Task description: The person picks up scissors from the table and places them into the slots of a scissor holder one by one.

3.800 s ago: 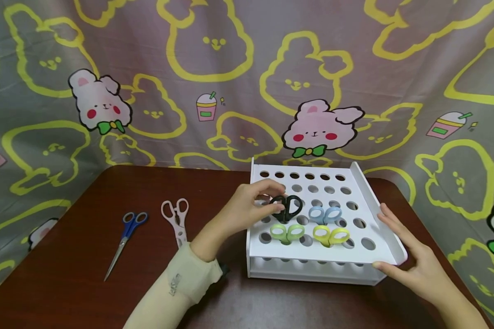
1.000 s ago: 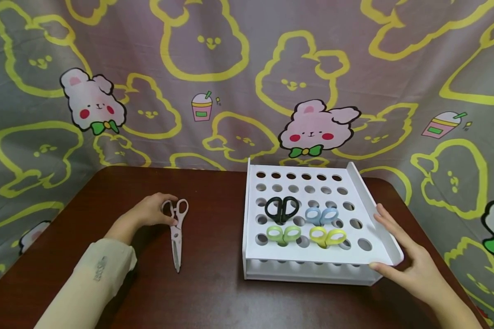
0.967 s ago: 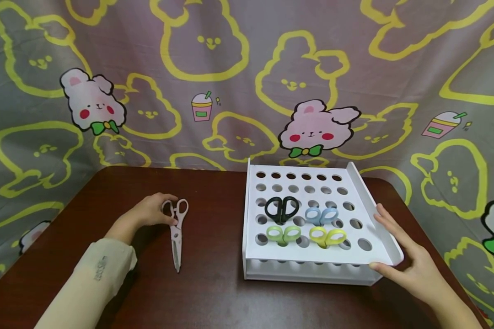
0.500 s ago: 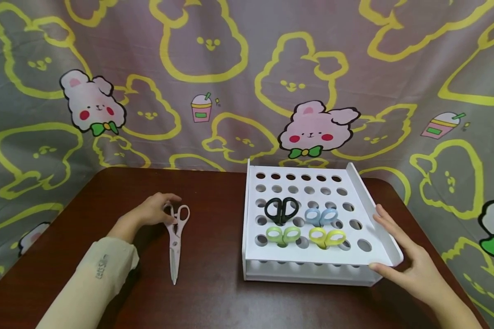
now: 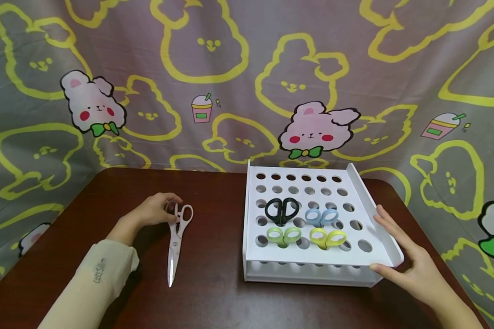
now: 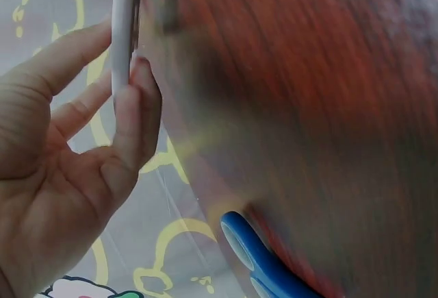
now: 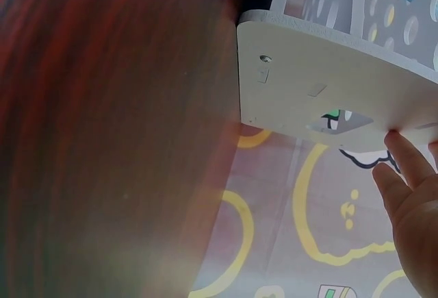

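Note:
My left hand (image 5: pixel 150 211) pinches a handle loop of the pale white scissors (image 5: pixel 175 242), whose blades point towards me over the table. In the left wrist view, thumb and fingers press the white handle (image 6: pixel 123 31) from both sides. My right hand (image 5: pixel 413 260) rests with extended fingers on the right side wall of a white rack (image 5: pixel 271 253) full of round holes. Black scissors (image 5: pixel 281 211), light blue scissors (image 5: pixel 321 216), green scissors (image 5: pixel 284 236) and yellow scissors (image 5: pixel 327 238) stand in the holes, handles up. Their blades are largely hidden beneath the top panel.
Blue-handled scissors (image 6: pixel 263 260) lie on the table, seen in the left wrist view; my left arm hides them in the head view. Dark brown wood forms the tabletop (image 5: pixel 214 256). A patterned curtain (image 5: pixel 230 91) hangs behind it.
My left hand let go of the black scissors, which now stand in the rack, and moved left onto the white scissors. Those have turned, blade tips swinging left and nearer. My right hand stayed.

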`<control>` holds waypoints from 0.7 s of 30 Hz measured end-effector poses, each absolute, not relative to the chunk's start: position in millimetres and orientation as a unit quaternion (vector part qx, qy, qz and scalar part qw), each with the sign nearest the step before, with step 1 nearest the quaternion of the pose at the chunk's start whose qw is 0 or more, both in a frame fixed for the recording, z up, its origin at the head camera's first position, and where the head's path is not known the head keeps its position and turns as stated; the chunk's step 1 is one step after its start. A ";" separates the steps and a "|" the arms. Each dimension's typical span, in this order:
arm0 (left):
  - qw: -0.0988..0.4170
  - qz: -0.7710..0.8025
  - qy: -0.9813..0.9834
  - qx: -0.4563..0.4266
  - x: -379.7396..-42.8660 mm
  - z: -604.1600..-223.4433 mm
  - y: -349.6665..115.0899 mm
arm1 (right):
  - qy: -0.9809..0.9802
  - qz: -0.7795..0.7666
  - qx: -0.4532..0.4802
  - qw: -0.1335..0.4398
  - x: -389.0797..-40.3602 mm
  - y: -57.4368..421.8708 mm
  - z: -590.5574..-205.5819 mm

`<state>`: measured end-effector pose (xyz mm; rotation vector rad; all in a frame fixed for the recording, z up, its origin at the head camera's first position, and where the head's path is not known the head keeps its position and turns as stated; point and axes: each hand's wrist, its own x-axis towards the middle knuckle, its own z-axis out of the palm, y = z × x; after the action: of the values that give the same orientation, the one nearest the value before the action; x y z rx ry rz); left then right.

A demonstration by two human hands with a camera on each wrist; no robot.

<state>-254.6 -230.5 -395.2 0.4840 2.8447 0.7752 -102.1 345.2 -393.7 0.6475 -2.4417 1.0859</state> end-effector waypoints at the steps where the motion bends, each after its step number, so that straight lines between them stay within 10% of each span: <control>1: 0.077 0.264 0.947 0.166 -254.4 -394.7 -230.0 | -0.871 0.387 0.232 0.196 -102.2 345.1 -393.7; 21: 0.118 0.369 0.911 0.144 -249.7 -389.0 -215.7 | -0.867 0.395 0.232 0.197 -103.3 345.4 -396.5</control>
<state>-249.7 -215.7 -389.0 0.4227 2.6638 1.0786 -103.3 345.4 -396.5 0.6509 -2.4267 1.1072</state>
